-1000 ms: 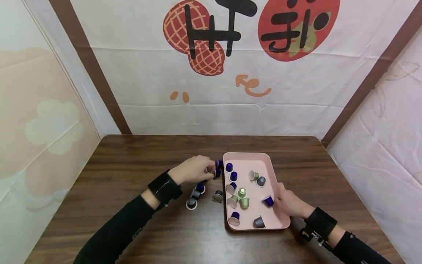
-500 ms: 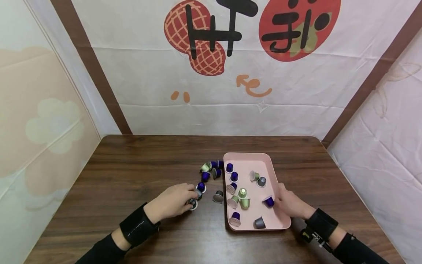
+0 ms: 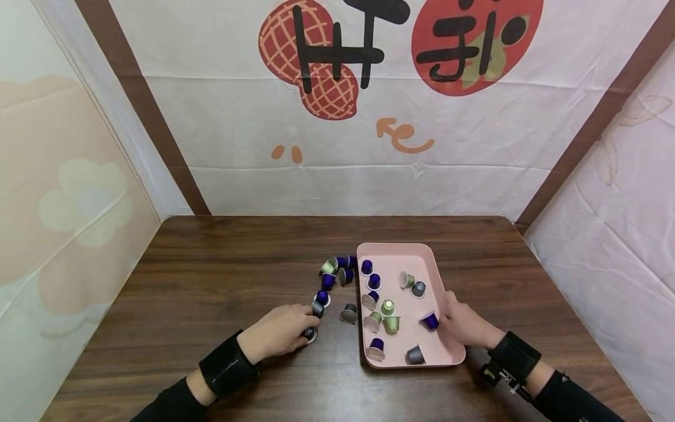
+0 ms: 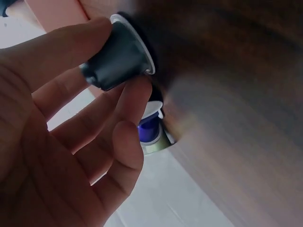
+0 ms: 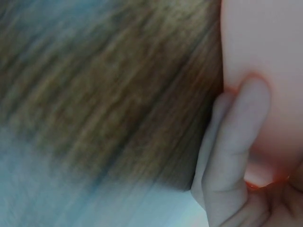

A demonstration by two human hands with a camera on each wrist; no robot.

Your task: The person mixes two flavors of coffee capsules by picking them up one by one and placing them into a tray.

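Left hand (image 3: 282, 331): thumb and fingers narrowed on a dark coffee capsule (image 4: 120, 56), pinched at the near end of the loose capsules left of the pink tray (image 3: 401, 258). Right hand (image 3: 464, 322): fingers bent, gripping the tray's right edge. Blue, green and grey capsules lie inside the tray, on the wood-grain table (image 3: 227, 252).

In the head view, we see the black printed characters (image 3: 341, 55) run off the top edge. In the left wrist view, we find the dark grey cup-shaped capsule (image 4: 120, 59) partly covered by the left grip (image 4: 61, 156), which also hides part of a glossy purple capsule (image 4: 149, 130). In the right wrist view, we note the brown wood-grain table (image 5: 118, 104) blurred, and the right grip (image 5: 232, 161) and pink rectangular tray (image 5: 265, 38) cut off.
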